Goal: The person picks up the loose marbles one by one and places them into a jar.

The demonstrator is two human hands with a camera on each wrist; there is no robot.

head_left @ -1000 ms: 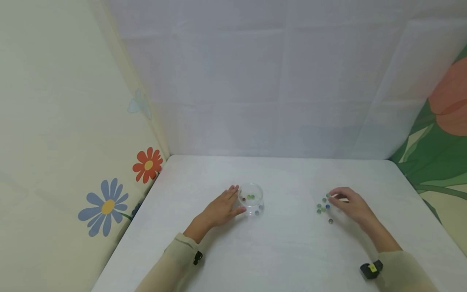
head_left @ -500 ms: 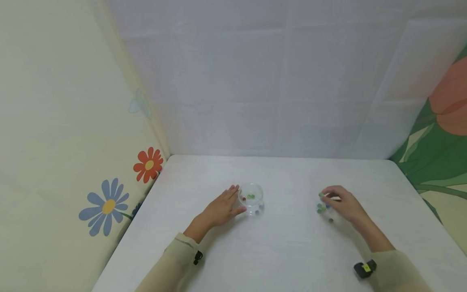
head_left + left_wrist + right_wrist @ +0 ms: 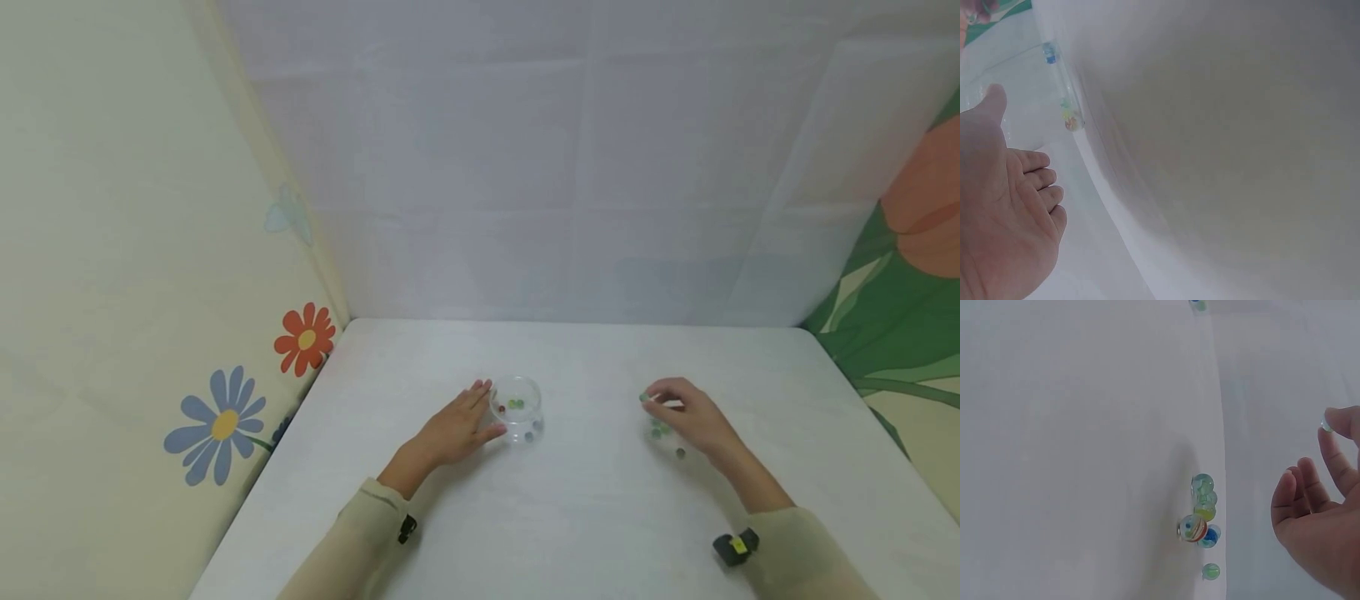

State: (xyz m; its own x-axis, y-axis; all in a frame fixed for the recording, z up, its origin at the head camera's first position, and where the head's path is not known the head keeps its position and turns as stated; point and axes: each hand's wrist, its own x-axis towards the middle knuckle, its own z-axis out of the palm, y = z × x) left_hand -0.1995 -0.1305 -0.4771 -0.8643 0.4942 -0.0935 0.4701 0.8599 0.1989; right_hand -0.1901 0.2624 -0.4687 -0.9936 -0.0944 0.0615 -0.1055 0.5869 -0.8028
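Note:
My left hand [image 3: 453,429] lies against the left side of a clear round container [image 3: 537,393], fingers extended and thumb at its near side. Red, green and bluish marbles [image 3: 516,404] show through the container's clear walls. Between thumb and index finger, my right hand [image 3: 693,417] pinches a pale green marble [image 3: 644,397], held above the table. In the right wrist view that marble [image 3: 1327,424] sits at the fingertips, while the other fingers are loosely bent. Below the right hand lie several loose green marbles [image 3: 657,431], partly hidden by it, and a dark brownish marble [image 3: 680,453].
A white-covered table [image 3: 585,517] stretches beneath both hands. Behind it hangs a white cloth [image 3: 487,167]. A floral-print wall [image 3: 112,250] stands to the left, and a tulip-print one [image 3: 930,350] to the right. The right wrist view shows a blue-and-green marble [image 3: 1209,536] among the loose ones.
My right hand has moved left with the pinched green marble, away from where it was among the loose marbles. The left hand and the container have stayed in place.

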